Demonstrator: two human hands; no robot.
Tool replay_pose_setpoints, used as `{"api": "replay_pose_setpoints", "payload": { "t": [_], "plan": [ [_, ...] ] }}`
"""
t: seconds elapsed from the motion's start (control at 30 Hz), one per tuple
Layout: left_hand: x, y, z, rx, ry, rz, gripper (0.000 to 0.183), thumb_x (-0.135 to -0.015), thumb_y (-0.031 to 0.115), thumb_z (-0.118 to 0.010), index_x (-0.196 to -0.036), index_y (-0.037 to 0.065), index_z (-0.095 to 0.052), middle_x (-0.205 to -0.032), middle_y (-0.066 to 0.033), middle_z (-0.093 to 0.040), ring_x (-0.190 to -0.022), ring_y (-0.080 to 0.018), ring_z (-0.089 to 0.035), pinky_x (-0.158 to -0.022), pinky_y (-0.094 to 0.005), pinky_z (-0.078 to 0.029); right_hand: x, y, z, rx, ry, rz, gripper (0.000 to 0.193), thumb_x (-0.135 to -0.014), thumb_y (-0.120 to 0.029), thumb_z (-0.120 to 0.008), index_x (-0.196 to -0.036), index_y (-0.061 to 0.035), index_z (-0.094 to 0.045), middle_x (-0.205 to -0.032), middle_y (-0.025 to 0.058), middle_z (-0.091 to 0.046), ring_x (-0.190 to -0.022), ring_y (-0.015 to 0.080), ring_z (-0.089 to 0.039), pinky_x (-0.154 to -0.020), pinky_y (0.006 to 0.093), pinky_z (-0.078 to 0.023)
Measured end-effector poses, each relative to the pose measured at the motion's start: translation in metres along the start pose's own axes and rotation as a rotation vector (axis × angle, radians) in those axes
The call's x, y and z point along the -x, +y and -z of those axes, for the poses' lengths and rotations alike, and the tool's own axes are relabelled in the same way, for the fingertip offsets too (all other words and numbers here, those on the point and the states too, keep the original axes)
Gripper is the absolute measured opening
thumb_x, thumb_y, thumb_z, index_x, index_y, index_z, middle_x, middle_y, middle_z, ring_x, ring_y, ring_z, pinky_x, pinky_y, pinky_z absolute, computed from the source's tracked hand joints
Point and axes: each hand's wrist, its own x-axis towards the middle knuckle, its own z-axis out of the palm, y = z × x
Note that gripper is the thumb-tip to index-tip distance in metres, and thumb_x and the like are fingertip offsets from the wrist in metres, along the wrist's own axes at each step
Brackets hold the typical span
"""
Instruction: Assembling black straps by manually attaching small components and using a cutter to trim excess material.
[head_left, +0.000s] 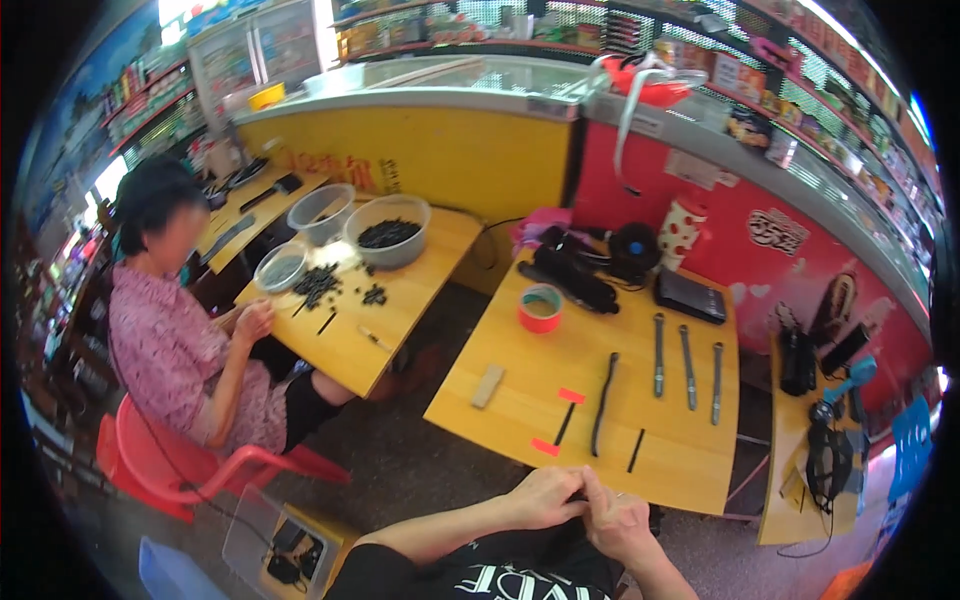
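My left hand [545,496] and my right hand [617,520] meet just in front of the near edge of the yellow table [520,390]. Their fingers are closed and pressed together; anything between them is hidden or too small to name. Beyond them lies a long black strap-like strip [603,405]. Left of it is a short black strip [565,424] between two pieces of red tape, and another short black strip [636,450] lies to the right. Three long dark grey strap-like pieces [688,368] rest farther right. A tan block [488,386] lies on the left.
A red cup [540,309], black bags [575,270] and a black case [690,296] stand at the table's back. At a second table, a seated person [195,310] has small black parts [318,286] and plastic tubs [388,232]. Below left is an open box [290,555].
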Motion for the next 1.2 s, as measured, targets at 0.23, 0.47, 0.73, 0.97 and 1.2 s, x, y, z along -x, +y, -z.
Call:
{"api": "replay_pose_setpoints", "payload": {
  "t": [0.23, 0.47, 0.73, 0.97, 1.2],
  "plan": [
    [0.030, -0.076, 0.070, -0.075, 0.542, -0.102, 0.012, -0.084, 0.009, -0.063, -0.093, 0.000, -0.064, -0.089, -0.0160, -0.066, -0.083, -0.0325, -0.065, -0.071, -0.0388, -0.052, 0.007, 0.048, -0.010, -0.277, 0.072, -0.273, 0.041, -0.075, -0.006, -0.070, -0.114, -0.0051, -0.061, -0.083, 0.0134, -0.063, -0.070, 0.0290, -0.063, -0.059, 0.0362, -0.049],
    [0.073, -0.238, 0.217, -1.052, 0.526, 0.510, 0.043, -0.076, -0.003, -0.053, -0.118, 0.005, -0.059, -0.120, -0.0192, -0.058, -0.115, -0.0365, -0.051, -0.101, -0.0441, -0.038, 0.011, 0.094, 0.006, -0.434, 0.174, -0.680, 0.026, -0.077, -0.003, -0.069, -0.102, 0.0016, -0.064, -0.085, 0.0140, -0.064, -0.074, 0.0226, -0.065, -0.065, 0.0304, -0.050],
    [0.058, -0.303, 0.245, -1.065, 0.329, 0.521, 0.028, -0.077, -0.004, -0.050, -0.102, 0.004, -0.062, -0.102, -0.0154, -0.061, -0.102, -0.0330, -0.055, -0.088, -0.0454, -0.043, 0.033, 0.127, -0.008, -0.478, 0.126, -0.901, 0.029, -0.077, -0.008, -0.073, -0.102, 0.0024, -0.064, -0.087, 0.0138, -0.065, -0.076, 0.0219, -0.066, -0.065, 0.0305, -0.051],
    [0.066, -0.325, 0.248, -1.087, 0.487, 0.346, 0.011, -0.075, -0.005, -0.052, -0.083, 0.001, -0.056, -0.086, -0.0167, -0.056, -0.089, -0.0352, -0.055, -0.078, -0.0434, -0.044, 0.027, 0.135, -0.019, -0.266, 0.211, -0.782, 0.027, -0.075, -0.010, -0.073, -0.099, 0.0002, -0.063, -0.085, 0.0147, -0.061, -0.073, 0.0301, -0.063, -0.063, 0.0367, -0.049],
    [-0.043, -0.152, 0.193, -0.996, 0.580, -0.118, 0.005, -0.077, 0.000, -0.057, -0.081, 0.004, -0.056, -0.079, -0.0126, -0.054, -0.080, -0.0313, -0.053, -0.072, -0.0422, -0.041, 0.028, 0.157, -0.021, 0.129, 0.223, -0.662, 0.031, -0.072, -0.011, -0.072, -0.100, -0.0025, -0.063, -0.096, 0.0128, -0.056, -0.092, 0.0332, -0.056, -0.074, 0.0429, -0.044]
  ]
}}
